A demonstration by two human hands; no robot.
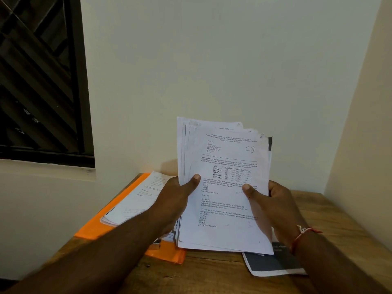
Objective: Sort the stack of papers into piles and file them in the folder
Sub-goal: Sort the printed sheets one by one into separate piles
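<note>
Both hands, left hand [180, 194] and right hand [273, 200], grip a fanned paper stack [224, 183]; one pile [137, 198] apparently already lies on the orange folder [93, 228], most still unsorted

- We see the stack of papers [224, 181] at frame centre, above the table [212, 270].
- Folder [93, 228] lies lower left, a pile [135, 200] on it.

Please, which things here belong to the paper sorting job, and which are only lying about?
For the job: stack of papers, gripped by left hand and right hand; orange folder; pile of papers on it; dark printed sheet, probably.
Not for the job: window; red wrist thread; wooden table, only the surface.
</note>
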